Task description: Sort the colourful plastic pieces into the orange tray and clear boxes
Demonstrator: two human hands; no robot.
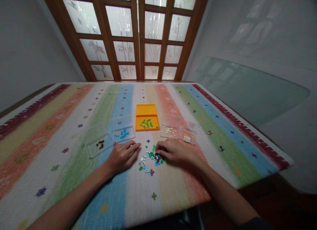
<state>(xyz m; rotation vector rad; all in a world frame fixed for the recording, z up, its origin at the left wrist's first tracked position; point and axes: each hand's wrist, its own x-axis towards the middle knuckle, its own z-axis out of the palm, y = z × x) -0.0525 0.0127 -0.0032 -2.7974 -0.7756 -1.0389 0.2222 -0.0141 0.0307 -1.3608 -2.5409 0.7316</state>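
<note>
A loose pile of small toy building bricks (158,160) in green, blue, brown and white lies on the striped tablecloth between my hands. My right hand (172,150) is at the pile's right side, fingertips curled together down among the bricks. Whatever is between those fingertips is too small to make out. To the left of the pile, my left hand (125,154) rests on the cloth with its fingers loosely stretched out, holding nothing. Just beyond the pile stands an opened orange case (146,110) with green bricks (148,124) in its near half.
Left of the case sit a clear box (135,136) of blue bricks and another clear box (92,156) with brown pieces. On its right are a clear box (169,136) of cream pieces and one (188,141) of yellow pieces. The tablecloth (138,197) covers the table.
</note>
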